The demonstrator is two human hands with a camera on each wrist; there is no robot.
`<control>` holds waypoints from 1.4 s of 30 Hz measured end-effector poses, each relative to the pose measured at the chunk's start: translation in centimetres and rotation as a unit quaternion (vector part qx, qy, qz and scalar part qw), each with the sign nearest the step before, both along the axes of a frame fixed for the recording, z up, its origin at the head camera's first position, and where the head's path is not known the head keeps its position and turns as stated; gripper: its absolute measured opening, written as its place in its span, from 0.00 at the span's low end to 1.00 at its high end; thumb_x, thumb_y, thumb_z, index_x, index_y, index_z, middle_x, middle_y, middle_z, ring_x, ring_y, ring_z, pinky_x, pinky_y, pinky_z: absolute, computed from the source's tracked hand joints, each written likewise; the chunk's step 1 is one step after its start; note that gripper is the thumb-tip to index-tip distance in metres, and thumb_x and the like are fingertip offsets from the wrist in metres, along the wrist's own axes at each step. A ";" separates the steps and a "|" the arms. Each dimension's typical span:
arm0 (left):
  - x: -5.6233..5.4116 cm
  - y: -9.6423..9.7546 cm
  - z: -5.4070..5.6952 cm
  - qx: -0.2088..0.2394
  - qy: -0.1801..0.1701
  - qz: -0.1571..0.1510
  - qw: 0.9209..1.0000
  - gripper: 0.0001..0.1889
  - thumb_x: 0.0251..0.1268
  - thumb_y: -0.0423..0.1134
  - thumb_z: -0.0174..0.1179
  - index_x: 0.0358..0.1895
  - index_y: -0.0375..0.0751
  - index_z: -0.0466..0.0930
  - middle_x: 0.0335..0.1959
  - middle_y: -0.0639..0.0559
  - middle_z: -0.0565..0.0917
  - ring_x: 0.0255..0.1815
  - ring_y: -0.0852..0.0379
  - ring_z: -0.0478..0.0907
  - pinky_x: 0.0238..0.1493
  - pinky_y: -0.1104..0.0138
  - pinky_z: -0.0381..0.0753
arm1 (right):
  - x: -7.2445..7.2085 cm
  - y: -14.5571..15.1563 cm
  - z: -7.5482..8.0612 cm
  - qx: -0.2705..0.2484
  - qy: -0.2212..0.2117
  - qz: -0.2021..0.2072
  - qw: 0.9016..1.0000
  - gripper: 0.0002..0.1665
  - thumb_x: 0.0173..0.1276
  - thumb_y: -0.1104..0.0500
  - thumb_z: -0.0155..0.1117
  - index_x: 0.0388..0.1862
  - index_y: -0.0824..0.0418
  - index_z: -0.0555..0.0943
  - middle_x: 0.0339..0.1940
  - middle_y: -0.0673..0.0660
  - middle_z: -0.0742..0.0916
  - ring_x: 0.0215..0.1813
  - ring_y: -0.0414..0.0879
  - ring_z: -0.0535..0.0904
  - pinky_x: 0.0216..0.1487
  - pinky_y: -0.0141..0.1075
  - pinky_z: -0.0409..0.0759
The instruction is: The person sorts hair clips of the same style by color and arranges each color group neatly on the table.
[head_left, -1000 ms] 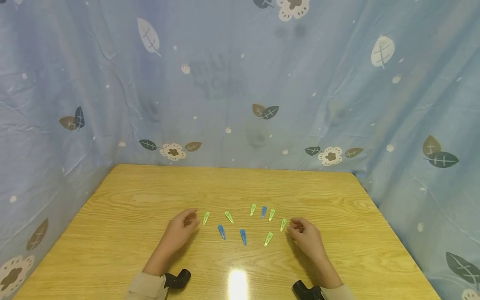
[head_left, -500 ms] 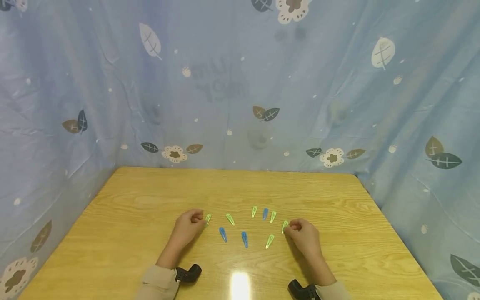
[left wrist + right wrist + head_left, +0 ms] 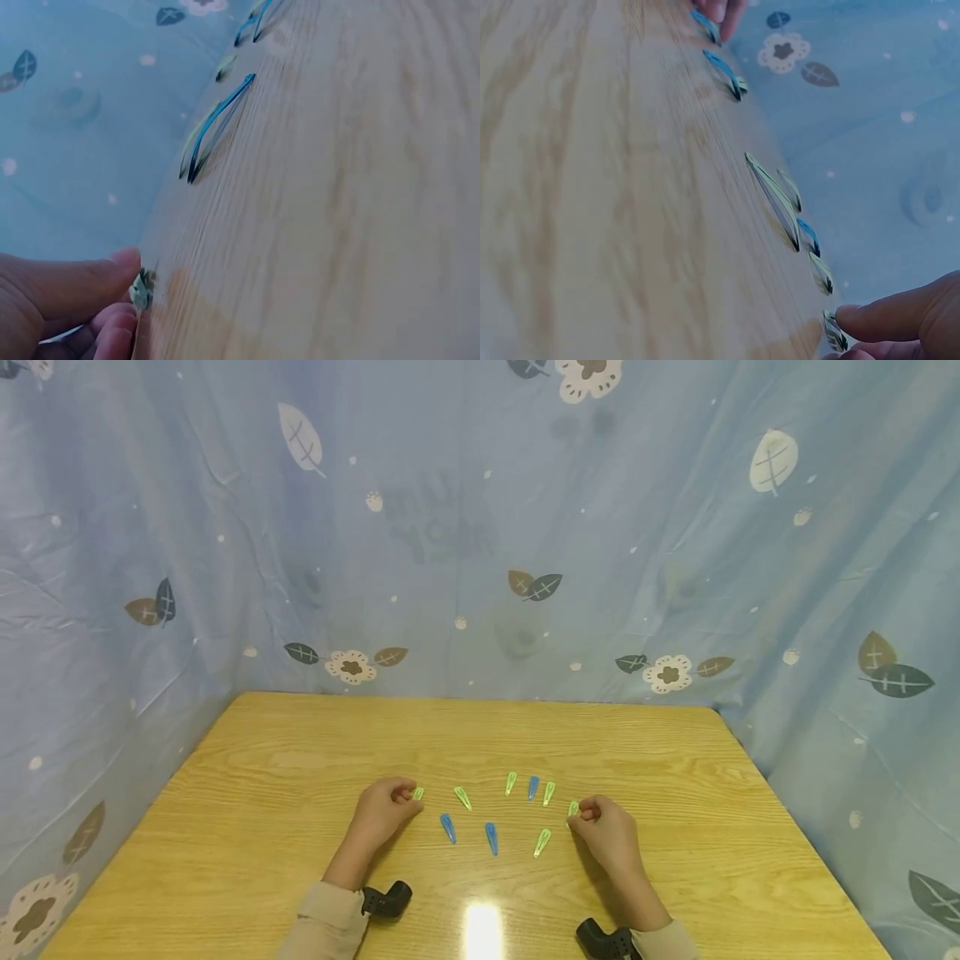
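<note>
Light green and slim, the left-end clip (image 3: pixel 418 793) lies at about nine o'clock of the scattered clips and the right-end clip (image 3: pixel 573 808) at about three, both seemingly flat on the bench (image 3: pixel 262 827). The left hand (image 3: pixel 377 815) has its fingers curled, with thumb and fingertips near together at the first clip; the right hand (image 3: pixel 612 837) looks much the same at the second. Whether either pinch has closed I cannot tell.

The likeliest trouble is a skid: the clips look thin and the surface smooth, so fingers pressing down rather than under an edge could slide them. A push towards ten o'clock could run the right-end clip into its green neighbour (image 3: pixel 549 793). The left thumb hides the lower part of its clip, so a lopsided hold could twist it. Squeezing hard might also bend a clip or make it spring away.

Farther out, around five o'clock of the left hand, a black wrist device (image 3: pixel 388 900) juts inward; an inward swing could sweep the left blue clip (image 3: pixel 447 828) aside.
</note>
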State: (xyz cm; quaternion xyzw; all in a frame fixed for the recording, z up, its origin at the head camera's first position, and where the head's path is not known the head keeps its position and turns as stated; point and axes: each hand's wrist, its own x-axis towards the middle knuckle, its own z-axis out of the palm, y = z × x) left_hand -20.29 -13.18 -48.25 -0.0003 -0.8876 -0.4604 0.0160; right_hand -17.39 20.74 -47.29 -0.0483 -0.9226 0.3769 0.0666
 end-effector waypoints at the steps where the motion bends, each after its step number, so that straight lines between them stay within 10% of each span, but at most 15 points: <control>1: 0.0 0.1 0.0 -0.002 0.001 0.002 1.000 0.17 0.54 0.34 0.68 0.48 0.33 0.82 0.33 0.50 0.80 0.34 0.58 0.75 0.35 0.66 0.76 | 0.0 0.0 0.0 0.002 -0.001 -0.002 1.000 0.15 0.56 0.61 0.70 0.39 0.71 0.81 0.28 0.55 0.83 0.29 0.43 0.77 0.27 0.28 0.74; 20: -0.1 0.4 0.2 -0.048 0.033 0.018 0.998 0.11 0.55 0.30 0.66 0.42 0.34 0.84 0.27 0.52 0.79 0.28 0.59 0.73 0.31 0.67 0.74 | -0.1 -0.8 0.3 0.023 0.016 0.002 1.000 0.12 0.54 0.66 0.68 0.39 0.70 0.83 0.28 0.53 0.85 0.32 0.44 0.79 0.32 0.34 0.78; 42: -0.3 0.3 -0.2 0.015 0.010 0.037 0.999 0.11 0.59 0.34 0.64 0.45 0.39 0.84 0.34 0.51 0.82 0.35 0.57 0.75 0.38 0.65 0.75 | 0.0 -1.1 0.2 0.007 0.002 0.002 1.000 0.14 0.55 0.63 0.69 0.40 0.70 0.83 0.27 0.53 0.84 0.30 0.42 0.78 0.29 0.30 0.75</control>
